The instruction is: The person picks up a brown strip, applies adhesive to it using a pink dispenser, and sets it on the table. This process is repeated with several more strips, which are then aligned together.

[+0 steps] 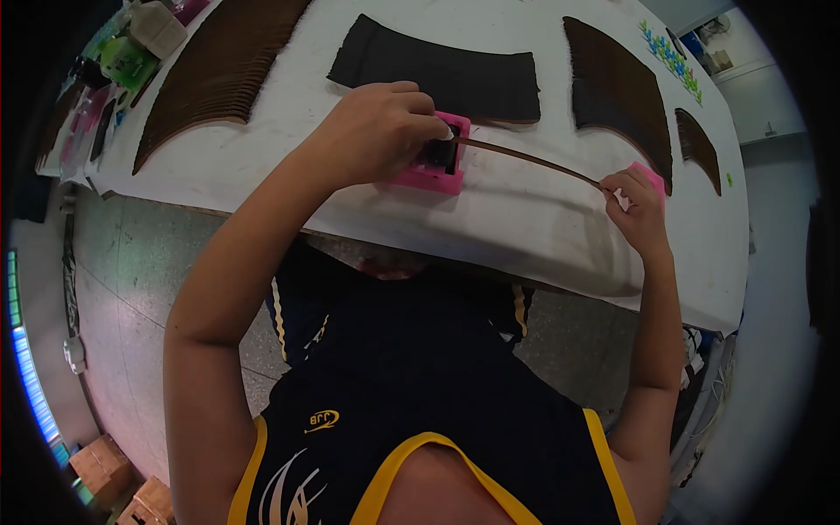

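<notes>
On my head view, I have a thin brown strip (529,158) running between the two hands, just above the white surface (507,232). The right hand (637,208) has it by one end, thumb and fingers closed in a pinch. The left hand (381,131) reaches over a pink tray (437,181) with a black block (437,156) in it, its fingertips drawn close together where the strip's other end meets the block. I can't tell whether they grip the strip itself or press on something there.

I'd judge that holding it near both ends keeps the strip steady and spread to its length, with only a slight bow. The tray sits right under the left fingers, probably so that end can stay low against the block. A pink piece (654,179) lies just beside the right hand, partly hidden by it.

Beyond the hands I see a dark sheet (437,70), a large ribbed brown piece (223,70) to the left, and a brown-and-black piece (617,87) and a small brown piece (697,149) to the right. They lie flat and apart, I'd guess to keep them separate while leaving the near edge for the hands.
</notes>
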The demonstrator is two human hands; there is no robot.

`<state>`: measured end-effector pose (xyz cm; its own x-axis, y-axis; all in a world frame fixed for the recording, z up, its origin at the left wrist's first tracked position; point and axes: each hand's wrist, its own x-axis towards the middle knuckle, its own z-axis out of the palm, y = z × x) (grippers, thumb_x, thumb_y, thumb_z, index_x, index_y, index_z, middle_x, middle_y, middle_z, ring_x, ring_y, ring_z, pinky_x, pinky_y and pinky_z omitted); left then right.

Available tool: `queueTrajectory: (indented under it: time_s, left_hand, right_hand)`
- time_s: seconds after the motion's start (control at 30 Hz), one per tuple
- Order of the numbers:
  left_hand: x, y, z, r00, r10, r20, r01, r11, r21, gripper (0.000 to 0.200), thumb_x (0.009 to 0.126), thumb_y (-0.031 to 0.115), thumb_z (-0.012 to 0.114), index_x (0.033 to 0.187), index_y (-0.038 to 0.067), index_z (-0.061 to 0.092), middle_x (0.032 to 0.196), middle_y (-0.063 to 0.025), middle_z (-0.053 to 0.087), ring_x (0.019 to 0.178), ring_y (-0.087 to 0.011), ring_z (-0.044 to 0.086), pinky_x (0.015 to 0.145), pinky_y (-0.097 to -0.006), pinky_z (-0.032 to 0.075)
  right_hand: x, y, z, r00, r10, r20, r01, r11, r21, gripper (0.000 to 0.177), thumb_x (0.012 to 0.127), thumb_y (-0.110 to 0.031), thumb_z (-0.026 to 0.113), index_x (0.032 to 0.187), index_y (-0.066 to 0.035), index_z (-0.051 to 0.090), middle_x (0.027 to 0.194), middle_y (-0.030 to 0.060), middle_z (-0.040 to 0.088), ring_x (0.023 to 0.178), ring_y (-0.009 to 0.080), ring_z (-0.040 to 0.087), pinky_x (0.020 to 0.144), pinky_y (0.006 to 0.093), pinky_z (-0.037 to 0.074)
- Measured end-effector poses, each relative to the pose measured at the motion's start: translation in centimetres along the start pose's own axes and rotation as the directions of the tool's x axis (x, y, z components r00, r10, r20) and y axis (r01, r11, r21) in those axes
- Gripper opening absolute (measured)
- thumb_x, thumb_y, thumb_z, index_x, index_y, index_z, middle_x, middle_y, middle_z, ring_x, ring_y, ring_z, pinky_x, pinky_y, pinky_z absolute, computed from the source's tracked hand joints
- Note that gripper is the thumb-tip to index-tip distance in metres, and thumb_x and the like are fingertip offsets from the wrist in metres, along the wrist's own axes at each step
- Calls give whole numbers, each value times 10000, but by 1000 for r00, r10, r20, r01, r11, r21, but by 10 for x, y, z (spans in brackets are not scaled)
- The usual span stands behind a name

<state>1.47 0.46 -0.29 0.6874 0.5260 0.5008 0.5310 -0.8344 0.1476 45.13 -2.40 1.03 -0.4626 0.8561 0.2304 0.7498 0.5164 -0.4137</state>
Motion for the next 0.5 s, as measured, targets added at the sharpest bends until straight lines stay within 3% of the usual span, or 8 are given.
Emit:
queueTrajectory:
  time_s: [0.3, 0.37, 0.43, 0.5]
  left_hand:
    - [9, 3, 0, 1000, 24, -6, -24, 1000, 9, 264, 746, -6, 799, 987, 100, 787, 835, -37, 678, 843, -238, 637, 704, -375, 564]
    - [14, 5, 5, 1000, 25, -5, -25, 1000, 2, 255, 752, -7, 800, 985, 97, 787, 819, -35, 677, 838, -237, 628, 697, -373, 560]
    - [19, 8, 15, 994, 7, -106, -16, 996, -87, 216, 771, -4, 800, 966, 88, 786, 803, -30, 681, 839, -225, 622, 693, -364, 555]
    - [22, 10, 20, 994, -47, -94, 35, 992, -121, 204, 783, 10, 781, 965, 100, 773, 781, -11, 688, 851, -221, 629, 730, -360, 560]
  right_hand:
    - [0, 1, -6, 999, 2, -50, 0, 1000, 25, 210, 790, 99, 662, 972, 8, 716, 919, 100, 686, 881, 222, 670, 757, 332, 541]
    - [2, 1, -21, 982, -123, -147, 100, 984, -150, 213, 794, 100, 665, 975, -1, 715, 928, 104, 686, 898, 231, 660, 779, 346, 539]
    - [8, -2, -44, 980, -114, -164, 85, 981, -176, 216, 797, 98, 668, 980, -5, 716, 936, 101, 691, 901, 232, 654, 786, 354, 538]
    - [20, -10, -69, 978, -102, -184, 63, 977, -204, 219, 799, 96, 672, 986, -9, 717, 945, 99, 695, 904, 233, 648, 794, 361, 536]
